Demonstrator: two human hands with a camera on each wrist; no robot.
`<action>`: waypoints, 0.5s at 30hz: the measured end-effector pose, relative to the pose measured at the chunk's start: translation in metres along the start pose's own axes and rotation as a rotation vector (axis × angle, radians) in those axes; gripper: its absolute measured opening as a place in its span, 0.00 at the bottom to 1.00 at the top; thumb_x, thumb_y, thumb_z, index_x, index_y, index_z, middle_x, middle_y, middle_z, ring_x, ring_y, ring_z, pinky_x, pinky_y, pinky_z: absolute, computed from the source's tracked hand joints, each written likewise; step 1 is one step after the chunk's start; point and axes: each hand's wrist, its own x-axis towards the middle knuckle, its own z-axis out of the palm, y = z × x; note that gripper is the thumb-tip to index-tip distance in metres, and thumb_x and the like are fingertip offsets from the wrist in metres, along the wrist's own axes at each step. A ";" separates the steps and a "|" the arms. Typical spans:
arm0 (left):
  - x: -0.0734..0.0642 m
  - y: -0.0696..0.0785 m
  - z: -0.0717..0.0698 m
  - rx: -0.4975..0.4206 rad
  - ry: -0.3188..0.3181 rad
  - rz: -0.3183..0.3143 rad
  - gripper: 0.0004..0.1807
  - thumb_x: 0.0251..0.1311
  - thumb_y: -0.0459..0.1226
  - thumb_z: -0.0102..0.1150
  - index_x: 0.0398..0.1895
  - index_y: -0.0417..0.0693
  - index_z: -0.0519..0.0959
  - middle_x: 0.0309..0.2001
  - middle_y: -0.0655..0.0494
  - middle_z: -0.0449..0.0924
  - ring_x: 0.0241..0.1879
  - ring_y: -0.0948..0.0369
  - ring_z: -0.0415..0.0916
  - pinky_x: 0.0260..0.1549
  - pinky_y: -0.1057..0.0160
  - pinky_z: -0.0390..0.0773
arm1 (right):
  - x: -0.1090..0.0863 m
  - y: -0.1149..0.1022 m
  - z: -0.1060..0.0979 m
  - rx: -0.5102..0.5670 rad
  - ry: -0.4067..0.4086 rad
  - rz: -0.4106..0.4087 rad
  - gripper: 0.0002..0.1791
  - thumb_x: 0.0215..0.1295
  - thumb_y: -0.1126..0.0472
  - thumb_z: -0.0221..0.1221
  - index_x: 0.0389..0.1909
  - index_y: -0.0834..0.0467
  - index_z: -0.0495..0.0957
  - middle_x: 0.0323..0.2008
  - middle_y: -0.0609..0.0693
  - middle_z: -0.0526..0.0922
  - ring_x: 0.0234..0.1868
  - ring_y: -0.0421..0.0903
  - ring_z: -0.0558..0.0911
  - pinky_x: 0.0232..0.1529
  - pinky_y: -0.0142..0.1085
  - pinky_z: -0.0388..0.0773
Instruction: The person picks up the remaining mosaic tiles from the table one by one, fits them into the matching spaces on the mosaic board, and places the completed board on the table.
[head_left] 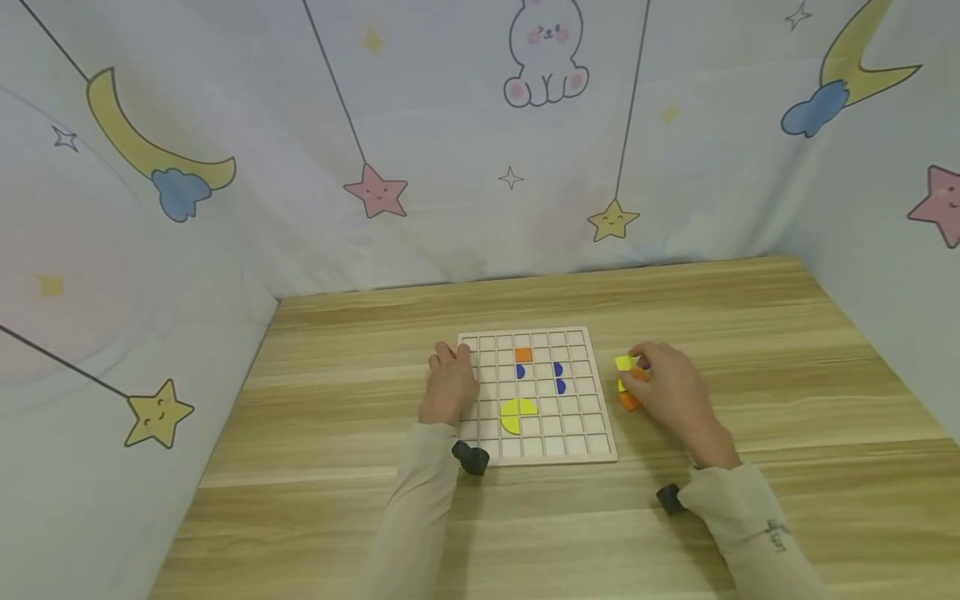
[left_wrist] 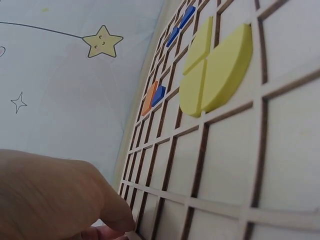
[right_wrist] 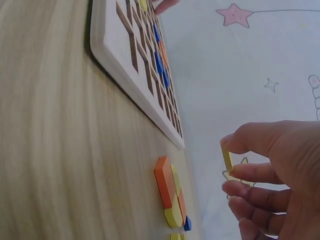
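A square wooden grid board (head_left: 573, 425) lies on the table in the head view. On it are an orange square (head_left: 523, 355), three small blue pieces (head_left: 558, 368) and three yellow quarter-circle pieces (left_wrist: 227, 70). My left hand (head_left: 450, 385) grips the board's left edge, its fingers bent at the rim. To the right of the board, my right hand (head_left: 670, 390) is raised over a small group of loose pieces. Its thumb and index finger pinch a thin yellow piece (right_wrist: 227, 157), seen edge-on in the right wrist view; the piece's outline is hidden there.
Loose orange pieces (right_wrist: 165, 181), yellow pieces (right_wrist: 173, 217) and a blue piece (right_wrist: 187, 223) lie together right of the board. The wood-grain table (head_left: 315, 433) meets a pale curtain (head_left: 450, 233) printed with stars and moons at the back and sides.
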 end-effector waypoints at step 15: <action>0.001 0.000 0.001 0.010 0.005 0.015 0.20 0.65 0.29 0.47 0.60 0.37 0.64 0.53 0.39 0.57 0.50 0.46 0.59 0.40 0.55 0.72 | -0.003 -0.019 0.009 0.035 -0.003 -0.019 0.21 0.60 0.54 0.61 0.49 0.64 0.77 0.44 0.60 0.79 0.45 0.56 0.76 0.45 0.51 0.72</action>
